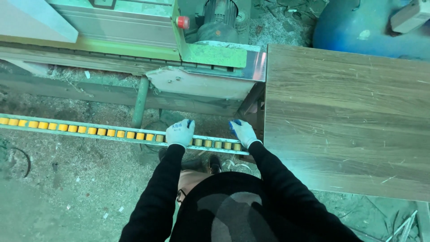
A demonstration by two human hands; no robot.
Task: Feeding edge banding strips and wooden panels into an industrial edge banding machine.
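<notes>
Both my hands wear white work gloves with blue fingertips. My left hand point(180, 133) rests palm down on a long green roller rail point(89, 130) lined with several yellow rollers. My right hand point(243, 132) lies on the right end of the same rail, close to the left edge of a large brown wood-grain board point(345, 121). Neither hand holds a loose object. Black sleeves cover both my arms.
A green woodworking machine point(134, 31) with a red button point(182, 22) and a grey motor point(219, 20) stands behind the rail. A blue tank point(358, 27) sits at the top right. Sawdust and wood scraps cover the floor point(67, 188).
</notes>
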